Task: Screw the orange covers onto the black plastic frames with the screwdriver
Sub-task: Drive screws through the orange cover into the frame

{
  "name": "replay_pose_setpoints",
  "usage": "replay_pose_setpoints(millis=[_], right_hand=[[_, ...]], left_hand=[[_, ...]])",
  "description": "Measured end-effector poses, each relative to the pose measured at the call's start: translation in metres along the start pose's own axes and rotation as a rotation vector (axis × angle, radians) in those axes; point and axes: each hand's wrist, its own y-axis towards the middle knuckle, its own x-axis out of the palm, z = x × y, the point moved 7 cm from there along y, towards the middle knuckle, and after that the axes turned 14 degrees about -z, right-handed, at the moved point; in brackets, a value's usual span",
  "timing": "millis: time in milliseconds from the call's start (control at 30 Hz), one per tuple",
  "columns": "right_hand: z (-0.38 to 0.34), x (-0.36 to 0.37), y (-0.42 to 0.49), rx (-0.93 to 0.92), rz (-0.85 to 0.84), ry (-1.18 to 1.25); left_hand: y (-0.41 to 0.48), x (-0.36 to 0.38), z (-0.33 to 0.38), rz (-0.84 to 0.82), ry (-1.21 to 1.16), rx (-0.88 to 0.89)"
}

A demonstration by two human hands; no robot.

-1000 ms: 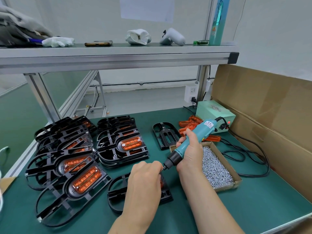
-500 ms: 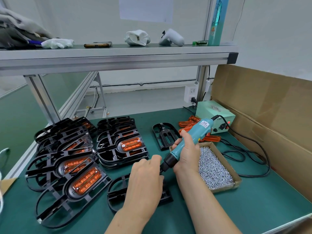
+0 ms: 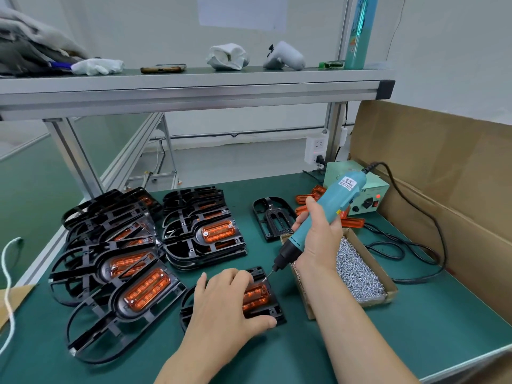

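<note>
L hand [image 3: 221, 297]: lower ctr of frame, palm-down over a black frame [image 3: 275, 303] lying on the green mat [image 3: 360, 342]. Fingers were bent over the orange cover [image 3: 256, 296], thumb hooked at the frame's near edge, holding it down.
R hand [image 3: 318, 239]: right of ctr, all fingers wrapped round the screwdriver [image 3: 332, 198] at its lower body.
Screwdriver: teal, tilted, cord end toward upper right, bit pointing down-left. Tip was at the frame's far right corner, just beside L fingertips. Couldn't tell if it touched a screw.
Orange cover: sat in the frame's middle, partly hidden by L hand.
Screw box [image 3: 389, 295]: cardboard tray of small silver screws [image 3: 357, 275], just right of the frame, behind R wrist.
Done piles: frames w/ covers on, left pile [image 3: 124, 273] and ctr pile [image 3: 205, 234].
Bare frame [image 3: 273, 217]: lay alone, above ctr.
Spare covers [image 3: 307, 198]: loose, behind the screwdriver.
Power unit [image 3: 368, 195]: pale green, red light on, upper right, cord looped on mat.
Cardboard sheet [image 3: 429, 162]: stood along right edge.
</note>
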Motion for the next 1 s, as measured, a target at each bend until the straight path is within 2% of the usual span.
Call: replay_pose_setpoints(millis=[333,567,767,1000], right_hand=[[-0.022,0.022,-0.010,-0.220,-0.116,-0.198],[-0.015,0.037,-0.026,-0.278,-0.209,-0.364],[-0.012,0.044,-0.035,-0.340,-0.223,-0.483],[-0.007,0.053,-0.037,-0.367,-0.277,-0.551]], left_hand=[[-0.003,0.013,-0.013,0.019,0.028,-0.005],[-0.004,0.015,-0.012,0.012,0.056,0.018],[-0.004,0.015,-0.013,0.019,0.062,0.022],[-0.003,0.014,-0.013,0.022,0.053,0.022]])
